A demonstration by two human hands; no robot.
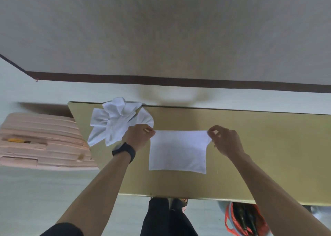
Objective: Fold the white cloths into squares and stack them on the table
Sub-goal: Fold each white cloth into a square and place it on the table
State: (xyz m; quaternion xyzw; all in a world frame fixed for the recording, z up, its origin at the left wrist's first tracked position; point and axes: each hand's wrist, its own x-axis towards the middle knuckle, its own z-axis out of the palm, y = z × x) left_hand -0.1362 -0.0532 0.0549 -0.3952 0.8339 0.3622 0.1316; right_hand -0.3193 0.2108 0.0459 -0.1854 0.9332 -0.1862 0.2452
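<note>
The flat white rectangular cloth (178, 150) is lying mid-way along the olive-gold table (259, 146), just right of a crumpled heap of white cloths (118, 121). The left hand (138, 137), wearing a black wristwatch (123, 150), is pinching its far left corner. The right hand (226, 139) is pinching the far right corner; no writing is showing.

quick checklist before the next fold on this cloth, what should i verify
1. Left hand pinches the far left corner of the cloth: ok.
2. Right hand pinches the far right corner: ok.
3. Far edge taut between the hands: ok.
4. Near edge flat on the table: ok.
5. Cloth clear of the crumpled pile: ok, apart.
6. Whether this cloth is already folded once: cannot tell.
</note>
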